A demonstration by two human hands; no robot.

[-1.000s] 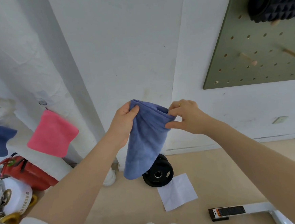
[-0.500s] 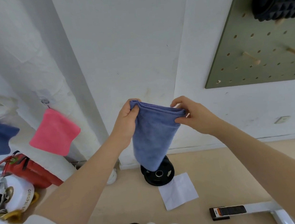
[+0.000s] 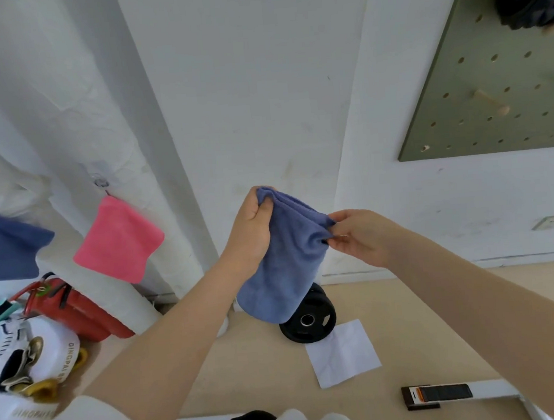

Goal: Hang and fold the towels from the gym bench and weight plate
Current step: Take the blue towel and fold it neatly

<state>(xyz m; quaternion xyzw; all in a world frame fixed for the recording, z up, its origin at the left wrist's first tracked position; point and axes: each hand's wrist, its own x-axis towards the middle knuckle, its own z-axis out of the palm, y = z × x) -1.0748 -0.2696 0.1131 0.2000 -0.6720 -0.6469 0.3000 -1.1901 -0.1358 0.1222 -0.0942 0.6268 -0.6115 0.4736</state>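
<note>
A blue towel [image 3: 286,258] hangs folded in the air in front of the white wall. My left hand [image 3: 251,231] grips its upper left corner in a fist. My right hand [image 3: 357,236] pinches its upper right corner. Below the towel, a black weight plate [image 3: 311,320] leans against the wall base on the floor, partly hidden by the cloth. A pink towel [image 3: 119,239] hangs from a hook [image 3: 101,184] on the wall at left. Another blue towel [image 3: 3,244] hangs at the far left edge.
A white sheet [image 3: 343,353] lies on the tan floor beside the plate. A red bag [image 3: 75,312] and white gear [image 3: 25,355] sit at lower left. A green pegboard [image 3: 498,86] with wooden pegs hangs at upper right. A white bench frame [image 3: 482,392] crosses the bottom.
The towel's top edge has tilted, with my left hand higher and my right hand lower. The view has shifted slightly.
</note>
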